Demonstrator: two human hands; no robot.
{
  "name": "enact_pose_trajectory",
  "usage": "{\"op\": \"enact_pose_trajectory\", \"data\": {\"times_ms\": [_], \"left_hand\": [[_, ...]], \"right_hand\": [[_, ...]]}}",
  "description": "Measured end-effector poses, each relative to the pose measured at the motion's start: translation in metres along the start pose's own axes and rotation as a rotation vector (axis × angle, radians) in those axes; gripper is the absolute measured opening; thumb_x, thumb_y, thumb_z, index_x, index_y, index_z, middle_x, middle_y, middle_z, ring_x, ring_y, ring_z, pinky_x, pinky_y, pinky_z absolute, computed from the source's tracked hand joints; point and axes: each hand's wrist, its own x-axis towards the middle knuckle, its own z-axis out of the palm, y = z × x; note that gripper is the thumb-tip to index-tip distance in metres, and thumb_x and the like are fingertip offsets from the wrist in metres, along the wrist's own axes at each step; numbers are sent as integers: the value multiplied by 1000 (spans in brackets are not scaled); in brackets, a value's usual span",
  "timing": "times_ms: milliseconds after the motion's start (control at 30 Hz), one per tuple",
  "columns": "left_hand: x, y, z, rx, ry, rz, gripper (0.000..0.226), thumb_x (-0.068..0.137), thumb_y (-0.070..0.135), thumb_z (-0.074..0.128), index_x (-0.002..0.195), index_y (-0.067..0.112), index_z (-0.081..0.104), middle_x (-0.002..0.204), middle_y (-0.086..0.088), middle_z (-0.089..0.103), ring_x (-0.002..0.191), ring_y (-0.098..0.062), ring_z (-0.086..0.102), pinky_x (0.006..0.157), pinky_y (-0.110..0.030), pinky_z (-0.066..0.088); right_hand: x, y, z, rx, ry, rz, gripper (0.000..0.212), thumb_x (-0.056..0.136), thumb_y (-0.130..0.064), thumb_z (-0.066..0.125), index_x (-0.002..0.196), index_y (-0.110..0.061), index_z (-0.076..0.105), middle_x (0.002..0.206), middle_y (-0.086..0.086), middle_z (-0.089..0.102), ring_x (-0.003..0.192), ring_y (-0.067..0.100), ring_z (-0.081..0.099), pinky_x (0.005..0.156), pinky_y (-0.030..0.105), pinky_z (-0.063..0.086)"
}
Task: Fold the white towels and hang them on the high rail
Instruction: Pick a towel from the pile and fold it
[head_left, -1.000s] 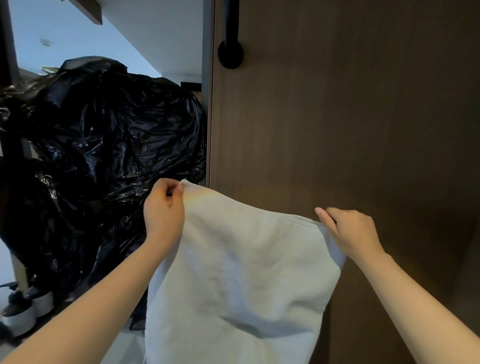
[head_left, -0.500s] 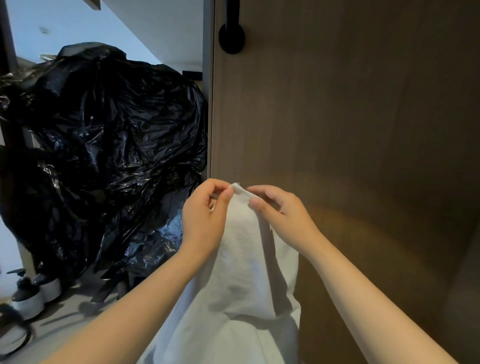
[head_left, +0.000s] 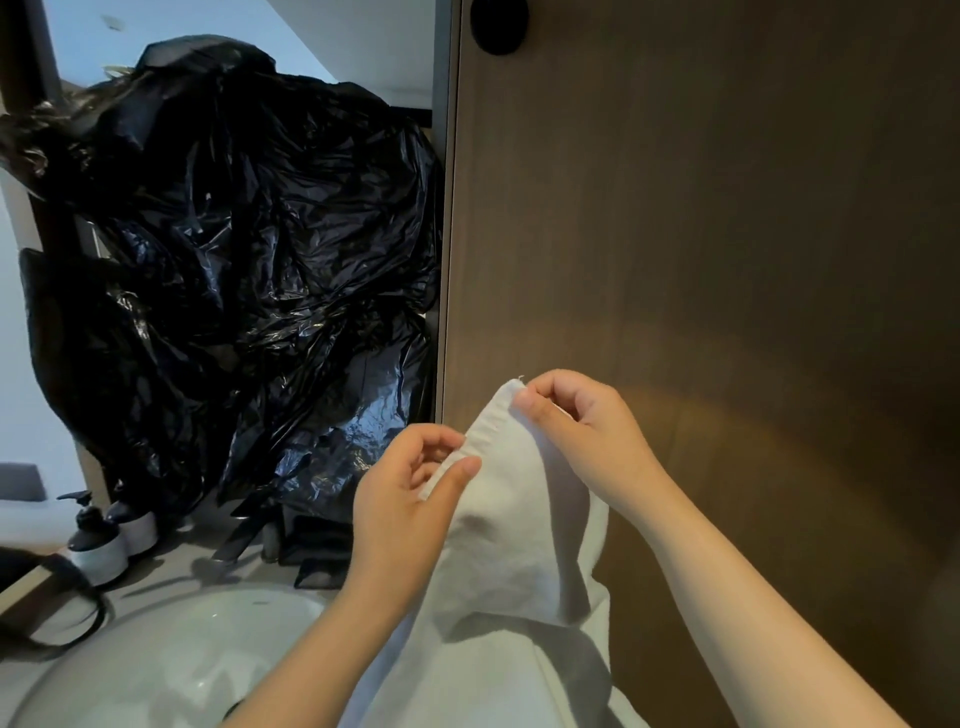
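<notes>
A white towel (head_left: 514, 545) hangs folded in half lengthwise in front of me, its lower part draped out of view at the bottom. My right hand (head_left: 582, 431) pinches the joined top corners. My left hand (head_left: 415, 488) sits just below and left of it, thumb and fingers closed on the towel's left edge. A black round mount (head_left: 498, 26) shows at the very top of the brown wooden panel; the rail itself is out of view.
The brown wooden panel (head_left: 701, 234) fills the right side, close behind the towel. A large crumpled black plastic bag (head_left: 234, 260) stands at the left. Below lie a white basin (head_left: 156, 665), two pump bottles (head_left: 98, 540) and a black holder (head_left: 317, 551) on the counter.
My hands brought the towel's two top corners together, folding it in half. Since then my left hand slid down the left edge while my right keeps the corners; the view tilted down.
</notes>
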Motion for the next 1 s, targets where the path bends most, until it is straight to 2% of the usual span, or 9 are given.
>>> {"op": "enact_pose_trajectory", "data": {"times_ms": [133,300,400,467,533,667,767,867,1000], "left_hand": [[-11,4,3,7,-16,28,9,80,31,70,88,32,66,86,12,69,81,-9,66,71,-16,50],[-23,4,4,138,-98,54,16,79,41,68,74,27,63,74,14,62,73,-7,58,63,-10,39],[-31,-1,4,184,-155,68,36,80,41,67,56,23,47,63,10,50,61,-6,48,56,-14,33],[-34,-6,2,218,-179,82,44,82,38,66,53,25,36,59,11,42,57,-5,43,54,-14,29],[-36,-13,-1,258,-193,82,44,83,39,64,54,19,37,58,9,38,57,-7,40,54,-17,29],[-36,-31,-12,307,-218,43,50,88,40,64,59,4,47,60,-2,47,60,-14,45,56,-23,32],[-34,-40,-18,343,-223,23,34,89,28,66,61,12,57,64,6,55,66,-11,52,57,-18,36],[-36,-46,-22,368,-221,11,23,90,27,65,68,22,64,71,13,62,76,-7,58,62,-16,42],[-14,-42,-25,436,-108,61,27,92,25,63,65,26,57,61,9,55,65,-7,54,55,-16,37]], "right_hand": [[-11,-6,3,25,-24,-37,20,94,-34,61,77,-26,67,72,-15,63,74,8,61,63,16,47],[-23,3,3,7,156,7,18,96,-33,59,79,-28,64,78,-16,63,84,6,61,65,9,48],[-24,6,-3,-5,220,5,17,96,-31,58,81,-26,64,79,-16,63,84,3,61,66,7,46],[-22,6,-9,-26,262,-4,17,97,-31,58,82,-25,65,77,-15,63,83,2,60,65,7,46],[-18,5,-16,-45,312,-15,17,97,-30,58,81,-27,64,76,-15,62,83,0,60,64,6,45],[-9,-1,-28,-83,366,-69,19,97,-29,57,78,-28,61,76,-14,62,80,-2,60,64,5,44],[-3,-5,-33,-105,385,-82,19,98,-28,57,79,-28,61,77,-13,62,81,-2,59,65,5,45],[3,-8,-37,-118,419,-89,19,98,-28,57,79,-25,61,78,-12,62,81,-1,59,66,6,46],[8,-12,-44,-150,483,-143,18,98,-28,56,84,-21,62,80,-11,62,81,3,59,68,7,46]]}}
